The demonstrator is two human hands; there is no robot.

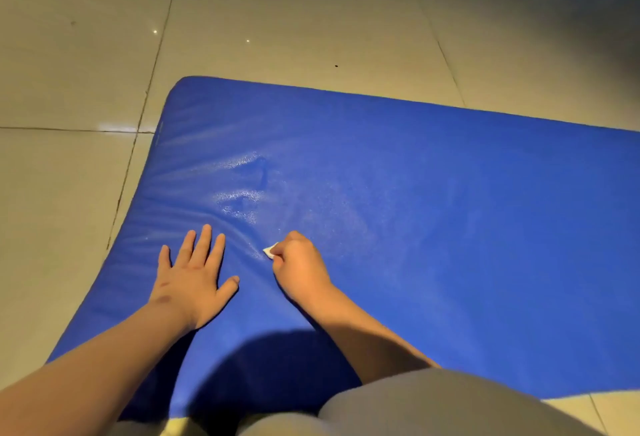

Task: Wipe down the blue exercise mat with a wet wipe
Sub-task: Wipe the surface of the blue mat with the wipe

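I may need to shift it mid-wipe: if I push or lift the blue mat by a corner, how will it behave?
Probably floppy: the blue mat ripples in folds beside the flat left hand. Likely to slide, since it lies on glossy floor tiles. The shiny wet patch ahead of the wet wipe may make gripping slippery.

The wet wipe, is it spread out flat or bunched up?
Bunched up: only a small white corner of the wet wipe pokes out of the right hand, whose fingers curl round it on the blue mat.
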